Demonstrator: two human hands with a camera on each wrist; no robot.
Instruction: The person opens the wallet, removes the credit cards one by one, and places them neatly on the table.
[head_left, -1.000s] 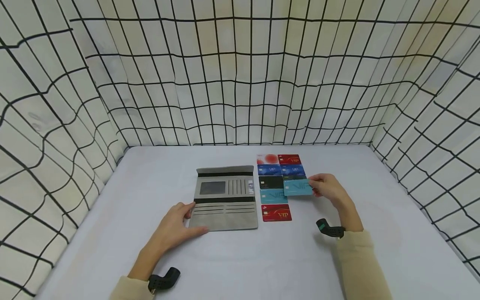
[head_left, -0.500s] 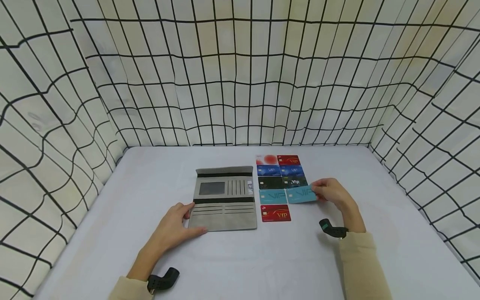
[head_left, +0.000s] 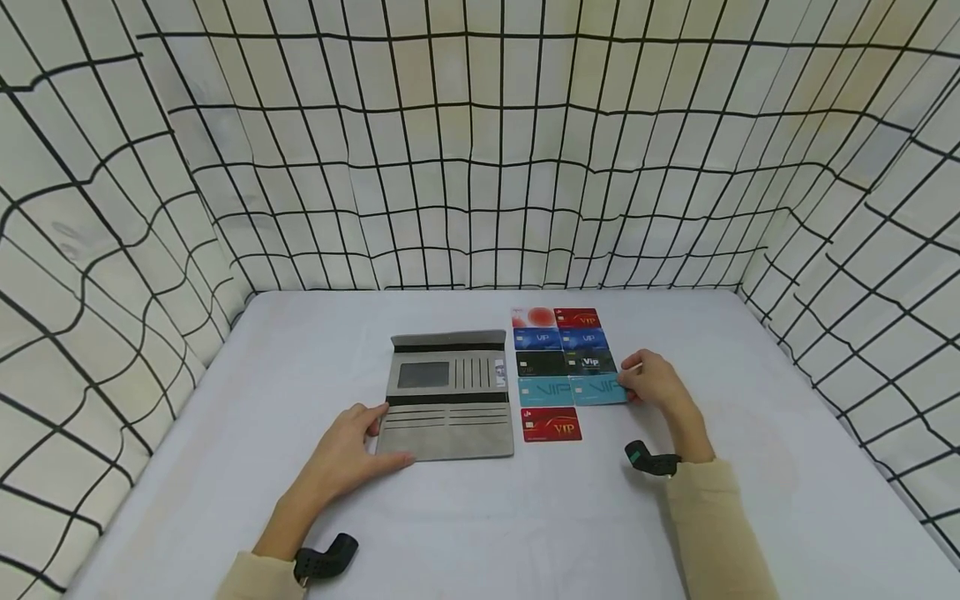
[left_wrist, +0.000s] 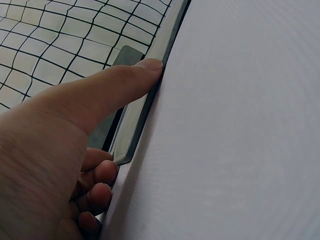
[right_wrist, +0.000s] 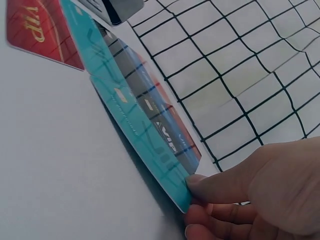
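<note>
A grey wallet (head_left: 450, 440) lies unfolded, with card slots and a clear window. My left hand (head_left: 345, 454) holds its near left corner, thumb (left_wrist: 145, 67) on the front edge and curled fingers at the left side. To the wallet's right, bank-style cards lie in two columns. My right hand (head_left: 656, 383) pinches the right end of a teal VIP card (head_left: 597, 389) between thumb and fingers. In the right wrist view this card (right_wrist: 137, 135) is slightly raised at the pinched end, a shadow under it. Its left end meets another teal card (head_left: 543, 392).
Above the teal cards lie a black card (head_left: 542, 364), a dark Vip card (head_left: 589, 362), two blue cards (head_left: 537, 339), a red card (head_left: 577, 318) and a white-and-red card (head_left: 534, 317). Another red card (head_left: 551, 425) lies below. Black netting (head_left: 480, 167) surrounds the white table (head_left: 480, 533).
My right hand has brought the teal card down from over the dark Vip card, uncovering it, then levelled it beside the other teal card. My left hand has stayed on the wallet.
</note>
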